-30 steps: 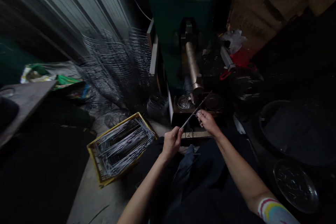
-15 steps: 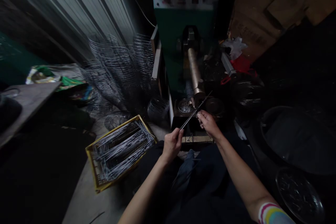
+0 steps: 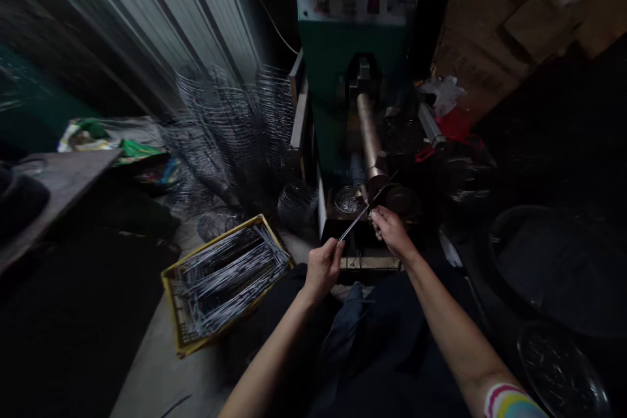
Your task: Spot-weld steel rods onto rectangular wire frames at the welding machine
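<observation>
Thin metal rods (image 3: 353,226) slant up and right from my left hand (image 3: 323,266), whose fingers are closed round their lower end. My right hand (image 3: 388,231) is closed in a pinch beside the upper part of the rods; what lies between its fingertips is too small to make out. Just beyond the hands is the machine's thick copper-coloured arm (image 3: 371,134), with a lower electrode tip (image 3: 364,194) close to the rods. A round dish of small metal pieces (image 3: 347,200) sits left of that tip.
A yellow crate (image 3: 169,287) full of metal rods stands at the left, with stacked wire rings (image 3: 220,117) behind it. The green machine (image 3: 353,39) shows a red light. Dark round tubs (image 3: 494,235) and a tray (image 3: 561,366) are at the right.
The view has shifted slightly, so the machine appears a little further right and lower. Both hands keep their closed grips, and the rods stay near the electrode tip.
</observation>
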{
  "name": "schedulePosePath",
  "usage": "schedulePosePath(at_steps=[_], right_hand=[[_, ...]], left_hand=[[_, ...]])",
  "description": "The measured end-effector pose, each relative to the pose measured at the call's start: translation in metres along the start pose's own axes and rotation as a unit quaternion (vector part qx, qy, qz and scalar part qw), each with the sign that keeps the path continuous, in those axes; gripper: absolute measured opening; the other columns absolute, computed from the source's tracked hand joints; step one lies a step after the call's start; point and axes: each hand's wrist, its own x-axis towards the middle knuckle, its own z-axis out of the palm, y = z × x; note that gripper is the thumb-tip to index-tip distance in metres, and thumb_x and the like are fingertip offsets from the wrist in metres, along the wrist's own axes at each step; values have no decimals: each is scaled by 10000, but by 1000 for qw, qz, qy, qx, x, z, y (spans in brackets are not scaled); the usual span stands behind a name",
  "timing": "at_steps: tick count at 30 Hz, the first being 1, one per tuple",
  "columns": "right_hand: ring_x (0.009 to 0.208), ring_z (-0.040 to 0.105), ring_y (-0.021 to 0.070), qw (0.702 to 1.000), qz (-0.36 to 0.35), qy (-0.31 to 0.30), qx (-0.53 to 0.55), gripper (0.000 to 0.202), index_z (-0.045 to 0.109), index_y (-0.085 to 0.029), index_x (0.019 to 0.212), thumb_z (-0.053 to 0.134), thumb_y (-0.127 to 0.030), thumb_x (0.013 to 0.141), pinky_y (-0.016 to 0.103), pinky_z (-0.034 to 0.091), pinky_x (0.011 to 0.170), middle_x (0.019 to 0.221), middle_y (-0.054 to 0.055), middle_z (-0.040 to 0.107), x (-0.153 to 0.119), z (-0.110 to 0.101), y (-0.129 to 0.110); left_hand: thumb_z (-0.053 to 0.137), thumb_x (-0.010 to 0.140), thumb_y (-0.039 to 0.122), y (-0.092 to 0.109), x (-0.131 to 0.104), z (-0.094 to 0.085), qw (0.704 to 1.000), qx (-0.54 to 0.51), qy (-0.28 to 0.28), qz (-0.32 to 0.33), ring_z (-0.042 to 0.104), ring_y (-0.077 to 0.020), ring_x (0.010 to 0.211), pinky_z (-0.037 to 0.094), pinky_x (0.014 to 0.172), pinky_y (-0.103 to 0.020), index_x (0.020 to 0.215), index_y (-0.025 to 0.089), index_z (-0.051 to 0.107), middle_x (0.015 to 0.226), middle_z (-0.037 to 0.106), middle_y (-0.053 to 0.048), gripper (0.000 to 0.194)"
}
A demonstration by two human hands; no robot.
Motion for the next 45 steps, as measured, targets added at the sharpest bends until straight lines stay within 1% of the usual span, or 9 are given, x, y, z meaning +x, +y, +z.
schedulePosePath(at_steps=[11, 20, 23, 26, 29, 33, 39, 42, 45], right_hand=[[424, 305, 47, 1000, -7, 0, 6, 281, 542, -190, 788, 550, -464, 852, 164, 259, 353, 590, -70, 381, 4, -1, 5], [415, 308, 49, 1000, -6, 8, 11, 264, 533, -195, 766, 564, -446, 840, 164, 267, 353, 560, -77, 368, 6, -1, 2], [409, 299, 51, 1000, 4, 11, 22, 263, 528, -199, 744, 572, -441, 836, 177, 258, 348, 557, -72, 381, 5, 2, -1], [408, 298, 56, 999, 12, 23, 39, 278, 526, -199, 714, 582, -447, 828, 190, 252, 347, 553, -64, 401, 3, 4, -1], [404, 301, 60, 999, 10, 33, 32, 311, 534, -197, 708, 596, -482, 816, 196, 259, 353, 528, -68, 391, 1, 4, 0], [414, 323, 69, 998, -19, 51, -12, 350, 519, -200, 695, 600, -522, 806, 200, 271, 373, 514, -70, 380, 1, -5, 1], [440, 359, 83, 995, -61, 72, -46, 454, 445, -210, 630, 600, -604, 794, 205, 323, 401, 513, -63, 363, 12, -19, -1], [433, 360, 84, 994, -59, 74, -50, 464, 474, -206, 649, 599, -632, 785, 210, 322, 398, 511, -64, 368, 16, -21, -2], [436, 360, 81, 994, -61, 77, -46, 450, 501, -200, 675, 599, -623, 791, 209, 316, 402, 516, -66, 372, 18, -21, -2]], left_hand=[[425, 945, 317, 1, 2, -1, 1000, -10, 12, 0, 342, -77, 457, 249, 499, -222, 641, 196, 417, 520, 315, 64, 327], [430, 949, 312, -2, 4, 2, 1000, -3, 8, 0, 349, -79, 466, 249, 505, -228, 640, 195, 413, 522, 331, 62, 330], [439, 946, 316, -1, 5, 0, 1000, -1, 11, 4, 343, -78, 457, 248, 497, -225, 638, 193, 422, 519, 335, 63, 333], [433, 946, 317, 1, 6, -4, 1000, 0, 11, 11, 362, -81, 459, 259, 497, -219, 647, 188, 452, 523, 375, 56, 327], [429, 950, 319, 3, 6, -6, 1000, 2, 11, 11, 349, -79, 454, 240, 488, -221, 642, 185, 451, 510, 351, 61, 336], [445, 945, 326, 6, 10, 1, 1000, -14, 14, 15, 344, -72, 464, 239, 496, -217, 628, 182, 441, 519, 334, 64, 348], [454, 935, 316, 8, 27, 16, 999, -40, 28, 23, 326, -74, 482, 235, 502, -221, 627, 185, 425, 530, 316, 67, 337], [450, 937, 326, 6, 32, 19, 999, -40, 30, 20, 306, -75, 481, 227, 500, -226, 619, 186, 407, 521, 302, 70, 350], [444, 938, 333, 6, 34, 19, 999, -41, 26, 16, 301, -75, 482, 224, 499, -228, 608, 187, 397, 519, 298, 69, 364]])
